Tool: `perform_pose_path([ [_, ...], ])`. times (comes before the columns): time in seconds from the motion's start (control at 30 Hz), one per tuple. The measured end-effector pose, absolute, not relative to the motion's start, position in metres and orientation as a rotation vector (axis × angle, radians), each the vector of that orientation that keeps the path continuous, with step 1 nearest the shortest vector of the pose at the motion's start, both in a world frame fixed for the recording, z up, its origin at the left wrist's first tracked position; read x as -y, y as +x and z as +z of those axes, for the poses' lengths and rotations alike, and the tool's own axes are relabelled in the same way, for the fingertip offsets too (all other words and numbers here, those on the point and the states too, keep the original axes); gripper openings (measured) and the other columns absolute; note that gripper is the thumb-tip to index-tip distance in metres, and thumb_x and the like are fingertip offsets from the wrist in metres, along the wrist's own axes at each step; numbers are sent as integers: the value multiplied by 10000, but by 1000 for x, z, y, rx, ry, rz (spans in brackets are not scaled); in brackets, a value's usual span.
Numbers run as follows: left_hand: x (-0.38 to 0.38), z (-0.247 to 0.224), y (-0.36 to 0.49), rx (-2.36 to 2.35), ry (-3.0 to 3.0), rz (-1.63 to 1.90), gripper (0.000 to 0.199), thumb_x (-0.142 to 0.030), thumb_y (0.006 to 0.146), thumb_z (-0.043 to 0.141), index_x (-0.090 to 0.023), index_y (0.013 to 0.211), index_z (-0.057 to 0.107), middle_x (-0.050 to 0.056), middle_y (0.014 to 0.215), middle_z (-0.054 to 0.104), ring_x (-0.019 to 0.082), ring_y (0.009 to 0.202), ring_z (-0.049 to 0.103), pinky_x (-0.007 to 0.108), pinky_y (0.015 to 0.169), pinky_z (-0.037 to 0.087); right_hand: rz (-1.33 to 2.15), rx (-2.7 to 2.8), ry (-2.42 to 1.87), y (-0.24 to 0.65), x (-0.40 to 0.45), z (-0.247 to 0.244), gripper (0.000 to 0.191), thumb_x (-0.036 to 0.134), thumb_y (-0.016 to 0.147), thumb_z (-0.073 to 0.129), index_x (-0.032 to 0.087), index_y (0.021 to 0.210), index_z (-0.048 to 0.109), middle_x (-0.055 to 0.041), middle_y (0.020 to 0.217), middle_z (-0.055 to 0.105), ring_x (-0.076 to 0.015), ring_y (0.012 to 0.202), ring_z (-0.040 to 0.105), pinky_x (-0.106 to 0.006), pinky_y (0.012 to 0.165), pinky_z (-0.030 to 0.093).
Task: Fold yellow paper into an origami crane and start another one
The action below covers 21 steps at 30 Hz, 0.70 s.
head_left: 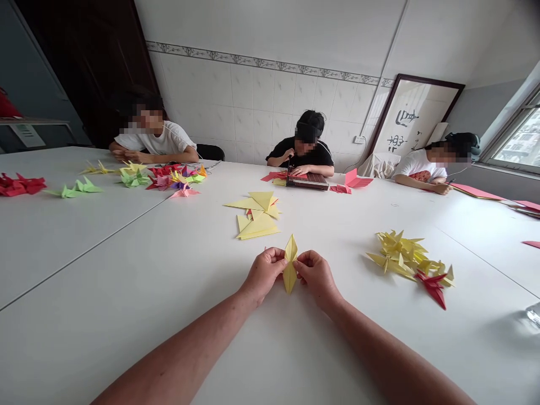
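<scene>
While pinching a folded yellow paper [289, 273] from both sides, held it with one point at the far end and one at the near end. Gripped its left edge with the thumb and bent fingers of the left hand [265, 273], nearly closed; gripped its right edge likewise with the right hand [316, 275]. Had the paper between the two hands, touching both, on the near side of a pile of yellow paper pieces [258, 226]. Saw, well to the right, a heap of yellow folded birds [400, 247] with a red folded paper [434, 288] at its near right edge. Saw, on the far side, a person [321, 154] in black at a paper cutter [314, 181]. Made out brush-written characters on a dark-framed sheet [424, 104] at far right, but could not read them with certainty.
</scene>
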<state>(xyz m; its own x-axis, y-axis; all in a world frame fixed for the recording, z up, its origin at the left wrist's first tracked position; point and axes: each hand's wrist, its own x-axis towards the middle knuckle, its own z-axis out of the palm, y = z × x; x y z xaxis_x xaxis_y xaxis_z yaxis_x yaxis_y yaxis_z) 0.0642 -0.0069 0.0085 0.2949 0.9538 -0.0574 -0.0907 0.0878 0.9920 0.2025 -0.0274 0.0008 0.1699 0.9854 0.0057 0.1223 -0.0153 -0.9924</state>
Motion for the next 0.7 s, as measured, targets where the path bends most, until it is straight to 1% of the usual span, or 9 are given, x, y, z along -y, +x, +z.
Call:
perform_pose_path([
  [0.2,12,10,68,-1031,1255,1026,141,-301,735,598,-191,823,588,22,836,662,169,754,639,320,710,536,1053,1176,-1358,206,29,2,155,299,665,604,201,671,485,55,578,513,-98,511,465,-218,472,387],
  [0.33,13,11,70,-1055,1273,1047,112,-277,738,575,-191,811,576,17,809,644,167,742,631,316,691,543,1041,1177,-1354,205,30,1,154,297,667,595,210,688,470,65,593,496,-98,522,443,-221,477,385],
  [0.47,13,9,70,-1059,1266,1052,99,-266,741,572,-188,802,565,14,782,636,161,722,623,307,677,540,1019,1192,-1332,204,30,0,163,300,664,597,212,719,471,60,629,489,-107,557,444,-226,488,384],
  [0.7,13,9,70,-1043,1255,1042,74,-227,742,541,-194,807,550,12,767,666,164,712,635,303,672,530,967,1239,-1361,204,32,2,143,293,672,586,204,664,475,45,630,505,-107,558,430,-236,515,362],
])
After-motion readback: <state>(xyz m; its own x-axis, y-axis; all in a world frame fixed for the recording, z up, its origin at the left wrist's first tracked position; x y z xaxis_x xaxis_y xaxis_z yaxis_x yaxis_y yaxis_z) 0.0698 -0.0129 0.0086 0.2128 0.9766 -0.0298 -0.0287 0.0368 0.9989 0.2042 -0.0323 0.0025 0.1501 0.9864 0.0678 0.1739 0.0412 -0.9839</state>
